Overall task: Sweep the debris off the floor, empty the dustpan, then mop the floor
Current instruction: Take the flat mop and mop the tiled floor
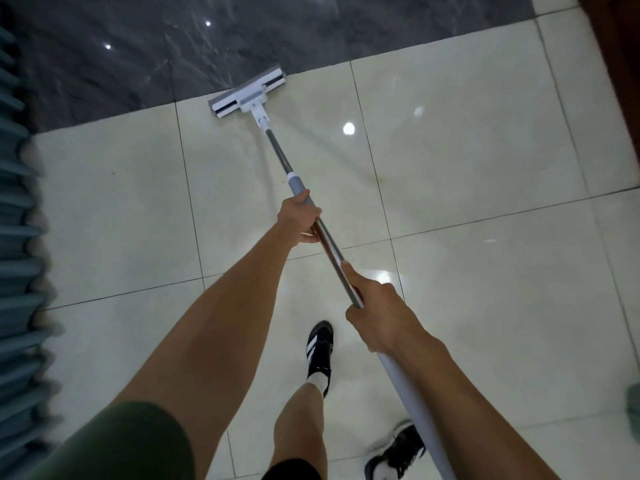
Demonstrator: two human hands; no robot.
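Now | glossy cream tiles (467, 161) (dark slab beyond) | left hand (299, 216), right hand (375, 315) clasp mop (247, 93)

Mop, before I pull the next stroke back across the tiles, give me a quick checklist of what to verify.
1. Left hand wrapped round the handle near the grey collar: ok.
2. Right hand closed on the handle lower down: ok.
3. Mop head lying flat on the floor, along the edge where the dark tiles meet the light tiles: ok.
4. Path back toward the shoes free of objects: ok.
5. Debris left on the light tiles: cannot tell, a few faint marks show.
6. Mop pad wet enough: cannot tell.
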